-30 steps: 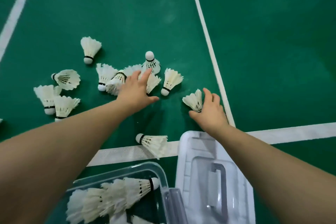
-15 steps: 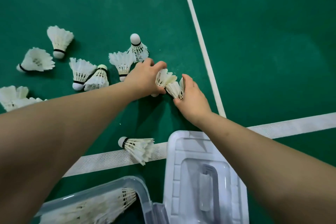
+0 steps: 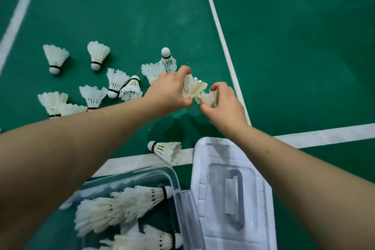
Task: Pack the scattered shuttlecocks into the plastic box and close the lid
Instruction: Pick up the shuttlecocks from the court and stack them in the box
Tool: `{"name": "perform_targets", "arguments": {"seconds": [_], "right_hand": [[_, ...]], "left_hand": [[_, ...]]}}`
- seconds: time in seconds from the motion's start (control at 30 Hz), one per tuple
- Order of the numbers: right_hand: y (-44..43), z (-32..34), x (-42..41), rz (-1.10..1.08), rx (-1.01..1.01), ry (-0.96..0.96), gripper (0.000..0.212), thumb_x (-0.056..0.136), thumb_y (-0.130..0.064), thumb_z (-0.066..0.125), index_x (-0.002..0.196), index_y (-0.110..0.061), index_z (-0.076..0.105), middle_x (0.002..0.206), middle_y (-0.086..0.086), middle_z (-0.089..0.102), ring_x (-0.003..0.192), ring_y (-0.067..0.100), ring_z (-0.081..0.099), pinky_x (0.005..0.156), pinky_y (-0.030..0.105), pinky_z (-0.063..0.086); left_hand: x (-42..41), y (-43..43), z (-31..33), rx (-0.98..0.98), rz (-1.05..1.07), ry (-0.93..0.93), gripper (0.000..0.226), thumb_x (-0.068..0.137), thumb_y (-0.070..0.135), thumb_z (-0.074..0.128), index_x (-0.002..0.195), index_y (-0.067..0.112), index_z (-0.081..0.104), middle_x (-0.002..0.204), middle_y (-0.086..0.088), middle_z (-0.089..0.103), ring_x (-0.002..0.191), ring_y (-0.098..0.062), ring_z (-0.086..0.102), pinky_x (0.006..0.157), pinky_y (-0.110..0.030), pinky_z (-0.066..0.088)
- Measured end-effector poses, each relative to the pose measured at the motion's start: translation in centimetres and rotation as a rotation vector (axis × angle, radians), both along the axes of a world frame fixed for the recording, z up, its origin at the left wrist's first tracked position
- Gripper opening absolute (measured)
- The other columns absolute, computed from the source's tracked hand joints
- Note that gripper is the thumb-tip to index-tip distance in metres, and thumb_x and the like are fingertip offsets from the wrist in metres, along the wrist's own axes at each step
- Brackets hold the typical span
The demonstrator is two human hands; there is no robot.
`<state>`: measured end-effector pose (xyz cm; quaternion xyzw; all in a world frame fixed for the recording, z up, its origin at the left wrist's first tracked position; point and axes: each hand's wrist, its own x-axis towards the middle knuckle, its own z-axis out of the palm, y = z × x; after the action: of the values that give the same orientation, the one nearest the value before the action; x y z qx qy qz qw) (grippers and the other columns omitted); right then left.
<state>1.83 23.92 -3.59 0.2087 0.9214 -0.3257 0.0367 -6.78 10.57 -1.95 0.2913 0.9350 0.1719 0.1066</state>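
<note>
Currently one shuttlecock is clamped in the left hand and another shuttlecock in the right hand, above the green court floor. Nearer, the plastic box is seen open, its lid laid beside it.

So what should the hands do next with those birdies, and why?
Probably carry both back and drop them in the plastic box. The left hand and the right hand each already grip a shuttlecock, the box is open with its lid beside it, and many more lie scattered.
</note>
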Motion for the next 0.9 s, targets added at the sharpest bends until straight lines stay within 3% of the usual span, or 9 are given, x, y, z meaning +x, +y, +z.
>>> {"name": "perform_targets", "arguments": {"seconds": [0.1, 0.2, 0.27, 0.33, 0.53, 0.6, 0.77, 0.9], "right_hand": [[-1.4, 2.0, 1.6, 0.014, 0.006, 0.04, 0.041, 0.08, -0.039, 0.064, 0.114, -0.024, 0.045, 0.117, 0.002, 0.049, 0.097, 0.027, 0.057, 0.079, 0.033, 0.045], [-4.2, 5.6, 3.5, 0.033, -0.082, 0.102, 0.041, 0.077, -0.041, 0.066, 0.109, -0.026, 0.046, 0.115, 0.001, 0.047, 0.092, 0.028, 0.061, 0.08, 0.045, 0.053], [-6.4, 8.2, 5.2, 0.064, -0.111, 0.15, 0.043, 0.077, -0.04, 0.067, 0.111, -0.025, 0.047, 0.117, 0.002, 0.048, 0.097, 0.028, 0.059, 0.083, 0.041, 0.051], [-8.6, 10.9, 7.0, 0.094, -0.105, 0.178, 0.044, 0.079, -0.039, 0.066, 0.115, -0.022, 0.048, 0.12, 0.004, 0.049, 0.103, 0.026, 0.056, 0.081, 0.029, 0.041], [-14.1, 15.2, 13.3, 0.172, -0.171, 0.233, 0.045, 0.079, -0.04, 0.069, 0.112, -0.015, 0.05, 0.117, 0.005, 0.052, 0.104, 0.023, 0.052, 0.077, 0.028, 0.034], [-15.6, 15.5, 14.8, 0.176, -0.203, 0.219, 0.045, 0.079, -0.041, 0.069, 0.11, -0.015, 0.051, 0.114, 0.005, 0.052, 0.098, 0.021, 0.049, 0.076, 0.028, 0.033], [-18.8, 14.5, 17.0, 0.175, -0.279, 0.131, 0.036, 0.078, -0.039, 0.07, 0.097, -0.017, 0.049, 0.102, 0.0, 0.047, 0.089, 0.017, 0.044, 0.073, 0.027, 0.031], [-21.1, 12.2, 18.0, 0.117, -0.409, 0.024, 0.034, 0.078, -0.039, 0.071, 0.075, -0.018, 0.044, 0.083, 0.001, 0.052, 0.075, 0.019, 0.046, 0.056, 0.03, 0.031]], "left_hand": [[2.2, -2.0, 2.5, -0.02, 0.03, 0.003, 0.058, 0.076, 0.03, 0.065, 0.126, 0.017, 0.038, 0.092, -0.002, 0.055, 0.096, -0.028, 0.048, 0.073, -0.03, 0.033], [4.7, -5.1, 6.1, -0.045, 0.088, 0.052, 0.061, 0.077, 0.031, 0.064, 0.129, 0.019, 0.036, 0.105, -0.008, 0.062, 0.105, -0.032, 0.048, 0.079, -0.034, 0.039], [6.8, -7.5, 9.1, -0.061, 0.107, 0.112, 0.062, 0.076, 0.031, 0.064, 0.13, 0.017, 0.035, 0.106, -0.013, 0.063, 0.106, -0.033, 0.048, 0.079, -0.035, 0.041], [9.1, -9.8, 12.5, -0.07, 0.14, 0.144, 0.063, 0.076, 0.031, 0.065, 0.129, 0.014, 0.036, 0.104, -0.017, 0.064, 0.105, -0.035, 0.05, 0.08, -0.036, 0.044], [15.4, -15.3, 19.3, -0.138, 0.207, 0.111, 0.065, 0.074, 0.026, 0.068, 0.129, 0.015, 0.034, 0.092, -0.008, 0.058, 0.081, -0.027, 0.051, 0.062, -0.03, 0.041], [17.1, -16.9, 20.3, -0.164, 0.206, 0.113, 0.065, 0.074, 0.024, 0.068, 0.128, 0.015, 0.034, 0.092, -0.009, 0.058, 0.075, -0.026, 0.05, 0.056, -0.028, 0.039], [19.0, -20.2, 19.5, -0.26, 0.15, 0.135, 0.066, 0.071, 0.026, 0.07, 0.127, 0.016, 0.036, 0.092, -0.013, 0.066, 0.085, -0.031, 0.058, 0.067, -0.036, 0.049], [19.5, -22.4, 17.8, -0.252, 0.163, 0.072, 0.068, 0.069, 0.024, 0.071, 0.126, 0.016, 0.036, 0.083, -0.011, 0.068, 0.082, -0.031, 0.059, 0.066, -0.037, 0.05]]}}
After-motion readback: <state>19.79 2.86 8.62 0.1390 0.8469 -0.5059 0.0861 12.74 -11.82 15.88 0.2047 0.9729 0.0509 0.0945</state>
